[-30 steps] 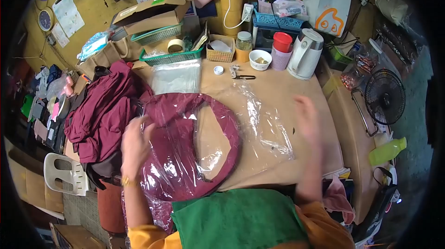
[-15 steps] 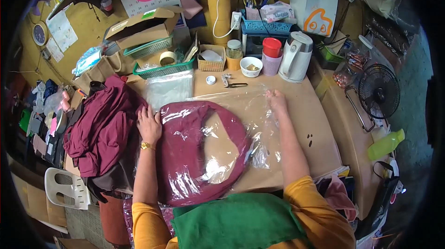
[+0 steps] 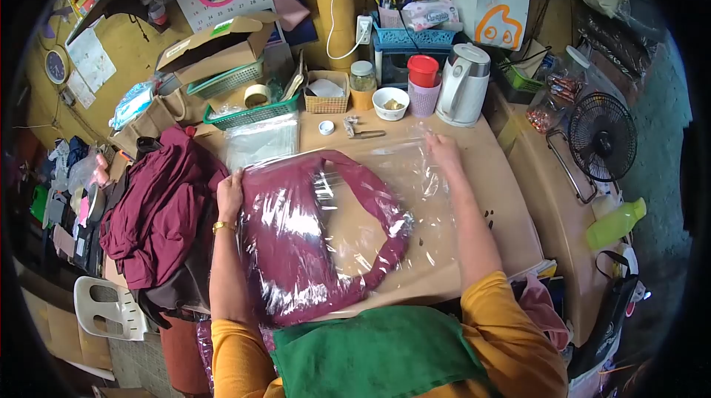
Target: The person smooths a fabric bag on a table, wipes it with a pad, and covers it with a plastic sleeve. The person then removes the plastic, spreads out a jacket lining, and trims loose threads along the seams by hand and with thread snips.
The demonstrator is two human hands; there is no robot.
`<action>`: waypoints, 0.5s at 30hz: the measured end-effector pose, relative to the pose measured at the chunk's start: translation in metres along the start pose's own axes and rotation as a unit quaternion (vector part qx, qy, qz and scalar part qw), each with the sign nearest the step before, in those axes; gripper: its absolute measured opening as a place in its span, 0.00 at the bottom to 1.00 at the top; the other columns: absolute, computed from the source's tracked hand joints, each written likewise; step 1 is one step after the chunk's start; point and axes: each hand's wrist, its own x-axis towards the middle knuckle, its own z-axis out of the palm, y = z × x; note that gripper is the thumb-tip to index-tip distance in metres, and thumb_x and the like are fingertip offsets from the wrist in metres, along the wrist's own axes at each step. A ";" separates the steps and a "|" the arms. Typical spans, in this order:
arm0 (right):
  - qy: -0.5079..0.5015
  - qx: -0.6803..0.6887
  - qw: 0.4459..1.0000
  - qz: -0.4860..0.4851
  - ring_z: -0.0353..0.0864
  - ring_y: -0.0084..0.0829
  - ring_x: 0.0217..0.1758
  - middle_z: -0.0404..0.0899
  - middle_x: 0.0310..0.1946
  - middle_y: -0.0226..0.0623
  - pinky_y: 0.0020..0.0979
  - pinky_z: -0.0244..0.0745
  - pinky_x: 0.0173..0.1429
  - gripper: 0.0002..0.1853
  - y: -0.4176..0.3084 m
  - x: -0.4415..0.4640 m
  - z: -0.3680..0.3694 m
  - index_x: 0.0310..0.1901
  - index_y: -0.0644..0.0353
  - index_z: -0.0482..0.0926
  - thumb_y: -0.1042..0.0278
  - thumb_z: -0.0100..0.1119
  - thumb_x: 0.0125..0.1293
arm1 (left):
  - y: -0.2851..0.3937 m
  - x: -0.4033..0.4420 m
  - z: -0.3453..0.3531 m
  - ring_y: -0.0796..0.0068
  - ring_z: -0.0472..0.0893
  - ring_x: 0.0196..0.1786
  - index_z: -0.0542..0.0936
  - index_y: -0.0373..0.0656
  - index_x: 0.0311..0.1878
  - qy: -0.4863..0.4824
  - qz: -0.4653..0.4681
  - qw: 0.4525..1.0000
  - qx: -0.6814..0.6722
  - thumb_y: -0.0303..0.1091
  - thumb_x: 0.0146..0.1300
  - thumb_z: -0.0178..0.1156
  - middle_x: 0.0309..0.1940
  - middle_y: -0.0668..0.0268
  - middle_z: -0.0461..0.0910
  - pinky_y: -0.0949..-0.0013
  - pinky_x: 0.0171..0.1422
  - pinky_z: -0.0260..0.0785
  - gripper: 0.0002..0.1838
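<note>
A maroon garment (image 3: 285, 228) lies inside a large clear plastic bag (image 3: 426, 224), with a narrow part of it curving round in a loop on the right. My left hand (image 3: 230, 196) grips the bag's upper left edge, its fingers closed over the plastic. At the upper right corner my right hand (image 3: 443, 152) pinches the same bag. The plastic is stretched between both hands and looks slightly lifted at the top. Beside my left forearm is a heap of maroon cloth (image 3: 159, 213). A stack of flat clear bags (image 3: 261, 140) sits just beyond my left hand.
Along the table's back stand a green basket (image 3: 252, 113), a white bowl (image 3: 390, 104), a red-lidded cup (image 3: 423, 83) and a white kettle (image 3: 464, 87). A dark clip-like tool (image 3: 366, 134) lies before them. A black fan (image 3: 603, 137) is at the right.
My left hand has gone from lying flat on the bag to gripping its edge. The bag's upper side has risen, and the garment's loop has shifted and narrowed.
</note>
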 end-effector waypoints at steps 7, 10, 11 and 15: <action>0.013 -0.110 0.994 -0.009 0.79 0.47 0.57 0.80 0.51 0.54 0.44 0.70 0.61 0.29 -0.007 -0.064 -0.038 0.57 0.62 0.74 0.43 0.53 0.69 | 0.039 -0.030 -0.010 0.46 0.59 0.76 0.63 0.48 0.73 0.110 0.198 0.913 0.340 0.54 0.71 0.52 0.75 0.51 0.58 0.42 0.73 0.57 0.33; -0.041 -0.063 0.994 -0.084 0.81 0.43 0.54 0.82 0.48 0.52 0.42 0.72 0.59 0.24 0.014 -0.124 -0.024 0.56 0.62 0.75 0.53 0.62 0.65 | 0.026 -0.055 0.021 0.48 0.50 0.80 0.61 0.55 0.76 -0.009 0.174 0.927 0.334 0.60 0.71 0.47 0.77 0.54 0.53 0.30 0.76 0.41 0.34; -0.045 -0.056 0.992 -0.106 0.82 0.42 0.52 0.83 0.46 0.52 0.42 0.72 0.59 0.23 0.021 -0.137 -0.019 0.56 0.63 0.76 0.56 0.64 0.64 | 0.010 -0.056 0.034 0.49 0.50 0.80 0.59 0.56 0.77 -0.038 0.150 0.925 0.348 0.62 0.71 0.46 0.78 0.55 0.52 0.29 0.75 0.40 0.36; -0.166 0.047 0.985 0.001 0.80 0.22 0.32 0.84 0.31 0.33 0.26 0.76 0.38 0.12 0.060 -0.141 -0.046 0.45 0.67 0.80 0.69 0.63 0.63 | -0.007 -0.046 0.028 0.49 0.51 0.80 0.49 0.51 0.80 -0.046 0.055 0.962 0.263 0.66 0.69 0.44 0.80 0.57 0.47 0.27 0.75 0.41 0.44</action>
